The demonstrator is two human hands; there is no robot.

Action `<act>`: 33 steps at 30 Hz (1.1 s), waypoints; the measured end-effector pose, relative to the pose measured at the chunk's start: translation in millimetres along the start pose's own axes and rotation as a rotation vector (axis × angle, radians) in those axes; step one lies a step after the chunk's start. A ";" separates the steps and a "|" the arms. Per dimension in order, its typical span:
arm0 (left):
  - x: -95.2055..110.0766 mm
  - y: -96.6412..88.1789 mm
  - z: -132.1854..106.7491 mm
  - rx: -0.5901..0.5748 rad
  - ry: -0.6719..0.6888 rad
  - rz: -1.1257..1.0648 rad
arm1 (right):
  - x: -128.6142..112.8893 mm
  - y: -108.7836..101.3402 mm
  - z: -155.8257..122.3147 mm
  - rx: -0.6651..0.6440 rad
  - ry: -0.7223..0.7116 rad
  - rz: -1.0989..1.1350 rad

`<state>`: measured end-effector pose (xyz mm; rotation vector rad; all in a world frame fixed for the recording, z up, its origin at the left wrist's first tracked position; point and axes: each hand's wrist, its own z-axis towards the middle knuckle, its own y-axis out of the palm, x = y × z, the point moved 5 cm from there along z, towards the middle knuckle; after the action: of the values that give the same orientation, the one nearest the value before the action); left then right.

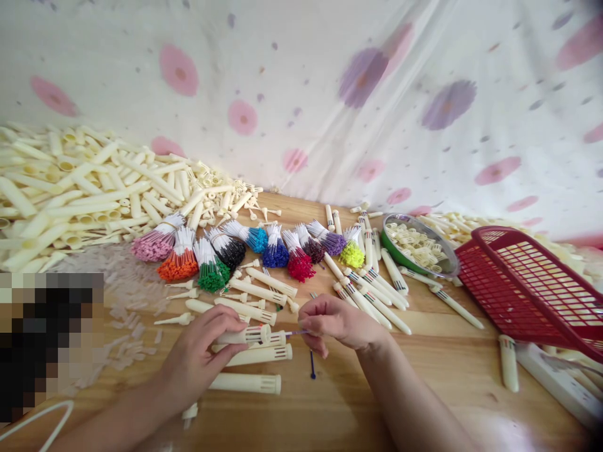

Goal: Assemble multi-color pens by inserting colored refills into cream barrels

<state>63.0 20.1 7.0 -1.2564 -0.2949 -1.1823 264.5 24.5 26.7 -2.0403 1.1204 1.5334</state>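
Note:
My left hand [200,348] is closed around a cream plastic pen barrel [249,334], its slotted open end turned to the right. Colour shows in some of those slots. Just right of that end, my right hand [334,323] pinches a thin purple pen refill [296,333]; whether its tip is inside the barrel I cannot tell. Below the right fingers lies a dark blue refill [312,365]. More slotted barrels [249,383] lie under and beside my left hand. Behind both hands stretches a row of bundled refills in several colours, including red [300,263] and green [211,269].
Cream barrels [85,194] are heaped at the left, beside scattered translucent pieces [127,301]. Pens with coloured sliders [372,292] lie right of centre. Further right are a green-sided bowl [452,260] of small cream parts, a tilted red basket [494,282] and a white power strip [560,380].

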 end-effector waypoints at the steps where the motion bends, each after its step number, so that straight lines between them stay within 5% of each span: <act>1: 0.2 0.2 -0.2 -0.006 0.005 0.001 | 1.4 1.4 1.0 -0.015 0.001 0.007; 16: 3.6 3.8 -1.4 -0.025 0.056 -0.030 | 12.0 20.3 14.6 -0.033 0.057 0.044; 20: 2.0 2.0 -0.6 0.001 0.035 -0.057 | 15.6 27.2 20.2 0.064 0.058 0.005; 29: -4.1 -0.1 1.6 0.003 -0.110 -0.156 | -7.1 16.1 -1.3 0.258 -0.184 -0.293; 33: -4.8 -0.1 3.9 0.002 -0.149 -0.215 | -23.4 15.8 -11.7 0.360 -0.413 -0.560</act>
<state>62.4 25.9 4.9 -1.3385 -0.5526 -1.2713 257.7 15.6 55.0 -1.5225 0.5493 1.2678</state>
